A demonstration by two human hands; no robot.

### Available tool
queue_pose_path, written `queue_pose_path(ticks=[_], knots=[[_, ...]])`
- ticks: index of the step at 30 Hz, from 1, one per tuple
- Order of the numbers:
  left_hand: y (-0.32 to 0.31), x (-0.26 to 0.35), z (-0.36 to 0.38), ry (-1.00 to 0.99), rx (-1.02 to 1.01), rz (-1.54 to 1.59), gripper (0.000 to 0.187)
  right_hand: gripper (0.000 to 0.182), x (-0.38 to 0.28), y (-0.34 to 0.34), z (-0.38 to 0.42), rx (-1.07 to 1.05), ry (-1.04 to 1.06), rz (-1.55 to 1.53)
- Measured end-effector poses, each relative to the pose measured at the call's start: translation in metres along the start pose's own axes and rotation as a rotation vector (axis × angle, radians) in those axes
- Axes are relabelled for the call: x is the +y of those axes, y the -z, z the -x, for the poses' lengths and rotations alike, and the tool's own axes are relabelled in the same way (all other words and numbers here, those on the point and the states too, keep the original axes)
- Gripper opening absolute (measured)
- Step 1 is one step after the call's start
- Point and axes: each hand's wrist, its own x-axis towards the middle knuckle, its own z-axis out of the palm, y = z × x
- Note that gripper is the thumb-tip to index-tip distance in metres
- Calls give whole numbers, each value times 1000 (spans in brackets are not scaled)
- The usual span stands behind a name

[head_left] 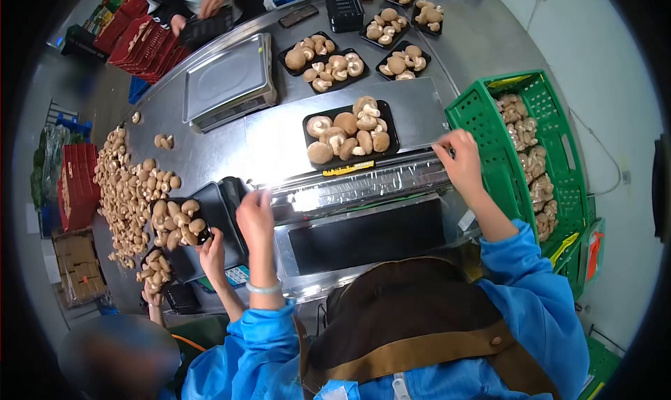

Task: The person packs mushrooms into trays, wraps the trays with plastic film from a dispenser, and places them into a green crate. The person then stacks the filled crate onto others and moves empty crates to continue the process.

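Clear plastic film (pixel 363 185) best kept taut beside rectangular black mushroom tray (pixel 392 124); left hand (pixel 256 220), right hand (pixel 460 161): grasp cannot be told.

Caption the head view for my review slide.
Wearer's left hand and right hand near clear film, a black tray of mushrooms beyond.

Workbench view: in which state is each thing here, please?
Middle tray, filled with mushrooms
Clear film, wrinkled
Green crate, open, holding mushroom packs
Loose mushrooms, heaped
Upper-left red crates, stacked
Phone, lying flat
Spare black trays, stacked
Scale, on or off unclear
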Motion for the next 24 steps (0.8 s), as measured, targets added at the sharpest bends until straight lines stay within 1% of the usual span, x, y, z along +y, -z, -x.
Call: queue_pose_path(ticks=[1, 2, 3, 5, 6, 7, 9, 10, 11, 12, 13, 14, 15, 16, 17, 18, 19, 20, 21, 22, 23, 24], knots=[[-14, -15, 16, -267, 151, -169, 25, 28, 1, 4, 16, -15, -41, 133], [-22, -4, 27, -263, 131, -258, 26, 29, 2, 6, 28, -31, -84, 265], [-29, 8, 37, -262, 112, -348, 26, 32, 5, -4, 37, -13, -52, 349], [-54, 15, 33, -234, 53, -202, 30, 32, 1, -26, 42, -71, -81, 287], [-62, 17, 30, -233, 20, -187, 32, 30, 7, -42, 42, -114, -65, 178], [-66, 18, 26, -312, 10, -132, 30, 26, 6, -50, 40, -135, -34, 90], [-67, 3, 10, -160, -252, 82, 25, 23, 6, -44, 33, -174, -8, -4], [-46, 9, 4, -38, -481, 253, 23, 22, 11, -31, 29, -366, -161, -298], [-23, 11, -1, 30, -638, 475, 22, 22, 16, -12, 23, -555, -308, -591], [3, 24, -1, 28, -704, 740, 19, 21, 5, 15, 19, -618, -339, -911], [32, 45, -2, 139, -752, 792, 19, 20, -2, 34, 14, -615, -361, -922], [46, 44, -9, 111, -794, 972, 20, 20, -10, 47, 9, -589, -367, -1120], [65, 60, -15, 106, -862, 1068, 23, 20, -18, 55, 4, -559, -373, -1319], [72, 67, -26, 50, -849, 1139, 25, 20, -30, 62, -10, -513, -250, -1488], [77, 84, -35, -95, -809, 1255, 25, 19, -41, 59, -26, -463, -126, -1652], [74, 90, -53, -191, -809, 1396, 22, 18, -47, 48, -44, -285, -106, -1694], [61, 105, -60, -100, -566, 1529, 17, 18, -55, 36, -65, -106, -79, -1726], [44, 117, -78, -263, -573, 1455, 18, 17, -64, 20, -88, -21, -110, -1609], [15, 120, -97, -322, -498, 1360, 20, 17, -68, 2, -107, 65, -136, -1491], [-17, 115, -115, -357, -428, 1203, 22, 17, -62, -19, -120, 45, -100, -1140], [-40, 111, -120, -391, -351, 885, 28, 18, -50, -46, -129, 28, -61, -789], [-76, 88, -135, -430, -322, 734, 28, 18, -25, -80, -132, -112, -19, -475]])
